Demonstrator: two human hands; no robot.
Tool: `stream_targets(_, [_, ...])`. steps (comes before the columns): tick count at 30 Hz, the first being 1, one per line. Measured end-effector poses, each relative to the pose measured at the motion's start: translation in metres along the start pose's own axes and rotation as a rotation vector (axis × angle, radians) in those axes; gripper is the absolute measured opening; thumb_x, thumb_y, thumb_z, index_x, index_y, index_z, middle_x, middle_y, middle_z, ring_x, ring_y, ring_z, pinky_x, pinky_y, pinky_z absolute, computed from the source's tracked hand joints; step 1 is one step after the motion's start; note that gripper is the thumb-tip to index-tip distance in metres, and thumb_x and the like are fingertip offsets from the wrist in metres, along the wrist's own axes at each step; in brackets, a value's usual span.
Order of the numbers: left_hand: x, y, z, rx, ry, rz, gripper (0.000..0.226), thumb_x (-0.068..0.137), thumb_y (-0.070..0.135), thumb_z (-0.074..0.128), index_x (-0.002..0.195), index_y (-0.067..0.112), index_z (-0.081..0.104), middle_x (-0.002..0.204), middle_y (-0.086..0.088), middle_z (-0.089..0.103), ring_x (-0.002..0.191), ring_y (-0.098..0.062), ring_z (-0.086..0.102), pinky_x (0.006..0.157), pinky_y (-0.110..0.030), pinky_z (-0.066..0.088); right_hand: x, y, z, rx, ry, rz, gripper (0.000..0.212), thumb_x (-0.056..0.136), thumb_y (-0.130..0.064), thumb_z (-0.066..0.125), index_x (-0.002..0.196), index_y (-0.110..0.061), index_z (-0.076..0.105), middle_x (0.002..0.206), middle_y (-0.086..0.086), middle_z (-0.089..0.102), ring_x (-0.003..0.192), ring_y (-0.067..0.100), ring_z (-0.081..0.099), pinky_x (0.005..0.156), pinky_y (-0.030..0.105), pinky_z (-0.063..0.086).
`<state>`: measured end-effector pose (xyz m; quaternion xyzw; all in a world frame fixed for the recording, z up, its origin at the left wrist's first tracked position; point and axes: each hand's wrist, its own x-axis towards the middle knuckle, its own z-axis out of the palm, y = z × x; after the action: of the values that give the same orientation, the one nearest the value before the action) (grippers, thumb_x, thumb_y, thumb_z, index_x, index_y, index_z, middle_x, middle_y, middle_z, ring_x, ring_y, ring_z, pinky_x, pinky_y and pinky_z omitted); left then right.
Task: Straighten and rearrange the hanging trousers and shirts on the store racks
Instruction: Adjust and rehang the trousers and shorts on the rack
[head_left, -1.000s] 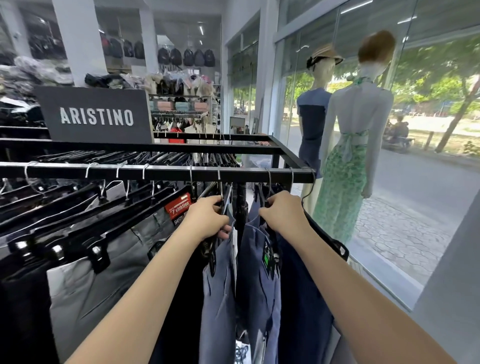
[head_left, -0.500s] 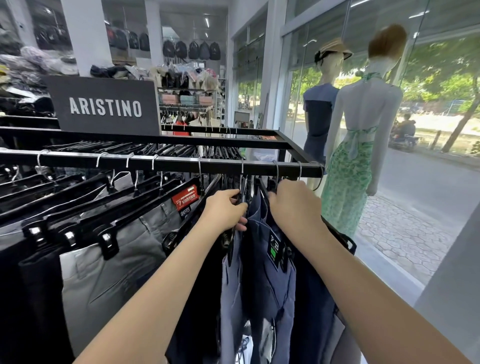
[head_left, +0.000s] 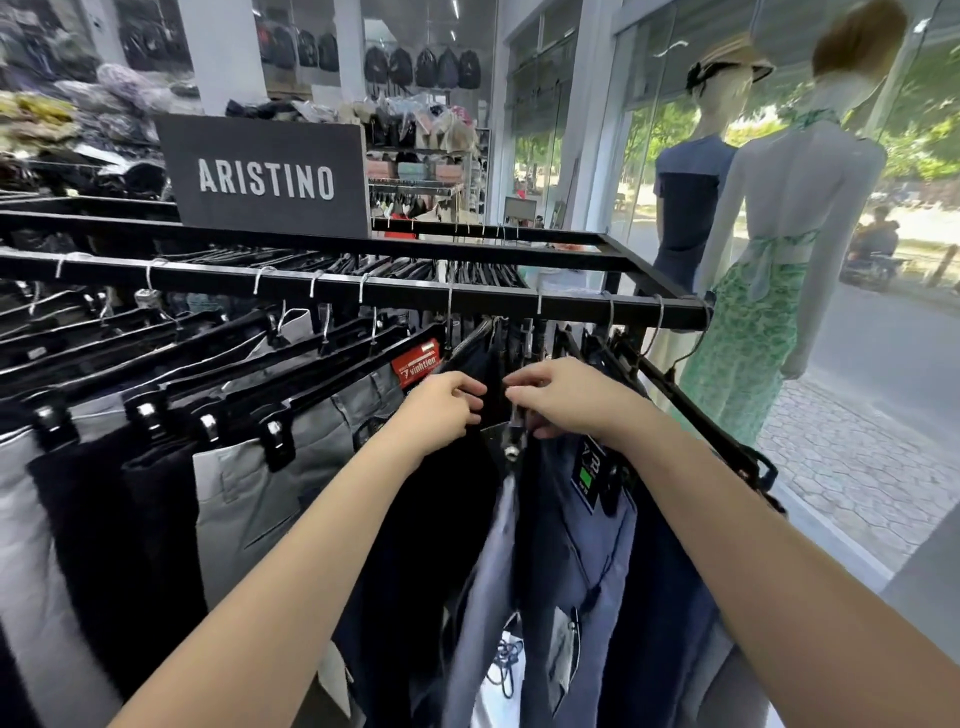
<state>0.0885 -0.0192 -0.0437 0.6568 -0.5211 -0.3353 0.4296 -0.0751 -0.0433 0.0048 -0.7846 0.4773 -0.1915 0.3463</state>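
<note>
Both hands are curled tight, left hand (head_left: 441, 410) pinching dark trousers (head_left: 441, 519), right hand (head_left: 566, 397) on the clip hanger (head_left: 514, 441) between them; floppy cloth, so I'd grab the stiff hanger.

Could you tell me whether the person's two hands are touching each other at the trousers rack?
Apart. The head view shows a narrow strip of dark trousers between the left hand and the right hand; their fingertips do not meet.

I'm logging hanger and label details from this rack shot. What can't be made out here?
- Head view: what the left hand and right hand pinch, hidden by curled fingers.
- Green tag: print too small.
- Trouser hems: cut off by the bottom edge.
</note>
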Motion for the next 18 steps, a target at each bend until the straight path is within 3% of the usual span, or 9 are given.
stream_targets(2, [0.001,-0.001,-0.006,-0.003,0.017,0.001,0.042,0.087,-0.009,0.034,0.108,0.016,0.061,0.108,-0.007,0.065,0.095,-0.022,0.066,0.083,-0.036,0.053,0.001,0.006,-0.007,0.101,0.008,0.058,0.043,0.094,-0.013,0.060,0.136,-0.013,0.049,0.103,0.017,0.069,0.081,0.021,0.071,0.072,0.035,0.061])
stream_targets(5, [0.002,-0.003,-0.012,0.055,-0.010,0.014,0.046,0.087,-0.010,0.034,0.117,0.016,0.058,0.110,-0.005,0.063,0.096,-0.019,0.066,0.085,-0.036,0.053,0.003,0.015,-0.017,0.056,0.047,0.133,0.045,0.092,0.001,0.054,0.136,0.000,0.044,0.095,0.025,0.069,0.069,0.025,0.066,0.074,0.044,0.056])
stream_targets(8, [0.001,-0.002,-0.013,0.144,-0.049,0.028,0.049,0.088,-0.009,0.036,0.127,0.016,0.053,0.114,-0.002,0.062,0.101,-0.017,0.064,0.088,-0.033,0.053,0.003,0.018,-0.022,0.114,0.054,0.176,0.044,0.094,0.008,0.044,0.138,-0.001,0.040,0.091,0.025,0.060,0.071,0.028,0.057,0.068,0.040,0.047])
stream_targets(11, [0.002,0.000,-0.011,0.165,-0.086,0.029,0.048,0.089,-0.008,0.037,0.128,0.016,0.053,0.118,-0.002,0.062,0.107,-0.018,0.062,0.092,-0.037,0.052,0.002,0.017,-0.022,0.148,0.043,0.172,0.044,0.096,0.008,0.042,0.138,-0.004,0.041,0.096,0.022,0.059,0.078,0.027,0.058,0.068,0.037,0.048])
stream_targets(13, [0.001,0.003,-0.009,0.164,-0.104,0.024,0.047,0.089,-0.008,0.034,0.125,0.014,0.055,0.117,-0.003,0.063,0.106,-0.018,0.062,0.089,-0.034,0.052,0.001,0.015,-0.021,0.133,0.036,0.156,0.038,0.097,0.001,0.046,0.135,-0.005,0.045,0.096,0.021,0.063,0.079,0.025,0.059,0.072,0.038,0.052])
stream_targets(15, [-0.001,0.009,-0.005,0.126,-0.128,0.020,0.039,0.092,-0.004,0.036,0.121,0.011,0.058,0.117,-0.006,0.064,0.102,-0.017,0.063,0.081,-0.027,0.051,-0.001,0.013,-0.021,0.077,0.026,0.126,0.031,0.099,-0.020,0.052,0.126,-0.005,0.056,0.098,0.018,0.069,0.081,0.022,0.063,0.085,0.042,0.055])
stream_targets(17, [-0.003,0.014,0.001,0.078,-0.160,0.024,0.028,0.099,0.018,0.044,0.115,0.009,0.064,0.115,-0.007,0.068,0.100,-0.018,0.064,0.078,-0.024,0.050,-0.003,0.008,-0.020,0.097,-0.020,0.123,0.039,0.100,-0.042,0.047,0.118,-0.011,0.064,0.095,0.006,0.072,0.087,0.016,0.065,0.092,0.040,0.052])
stream_targets(18, [-0.003,0.018,0.005,0.062,-0.187,0.015,0.037,0.097,0.037,0.046,0.113,0.011,0.067,0.113,-0.005,0.069,0.101,-0.018,0.065,0.083,-0.026,0.050,-0.004,0.007,-0.019,0.158,-0.045,0.138,0.040,0.101,-0.045,0.043,0.116,-0.015,0.065,0.095,0.000,0.072,0.092,0.015,0.066,0.095,0.040,0.050])
